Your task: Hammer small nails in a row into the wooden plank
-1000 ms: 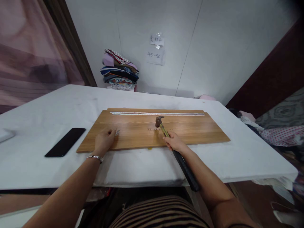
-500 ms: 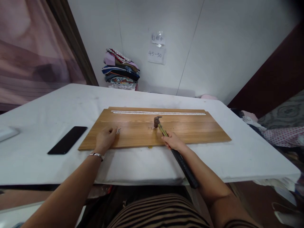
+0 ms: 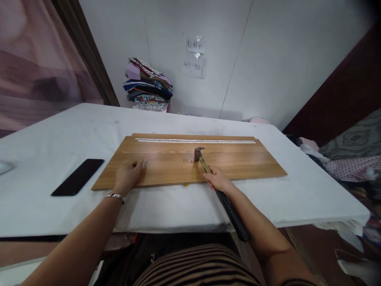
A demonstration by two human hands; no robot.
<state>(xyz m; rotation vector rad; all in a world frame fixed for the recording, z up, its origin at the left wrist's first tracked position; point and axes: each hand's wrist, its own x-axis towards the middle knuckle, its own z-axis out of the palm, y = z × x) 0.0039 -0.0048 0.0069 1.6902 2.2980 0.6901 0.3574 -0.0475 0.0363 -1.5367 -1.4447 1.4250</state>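
Note:
My right hand (image 3: 218, 178) is wrapped round a claw hammer (image 3: 205, 163), low on its yellowish shaft, with the black grip trailing back under my forearm. Its rusty head is over the middle of a wooden board (image 3: 166, 172). Next to the head, a row of small dark points, apparently nails or holes, runs along the board. My left hand (image 3: 127, 174) rests at the board's left part, fingers closed together. Right at its fingertips is a small cluster of thin metallic nails (image 3: 145, 164); whether one is pinched is hidden.
Two white marked strips (image 3: 193, 141) run along the board's far edge. A black phone (image 3: 77, 177) lies left of the board on the white-covered table (image 3: 178, 210). Folded clothes (image 3: 149, 85) are stacked at the back by the wall, below paper notes (image 3: 194, 66).
The view has shifted slightly, so the board and phone appear further left. My left hand is now a little further from the nails. The hammer stays over nearly the same spot.

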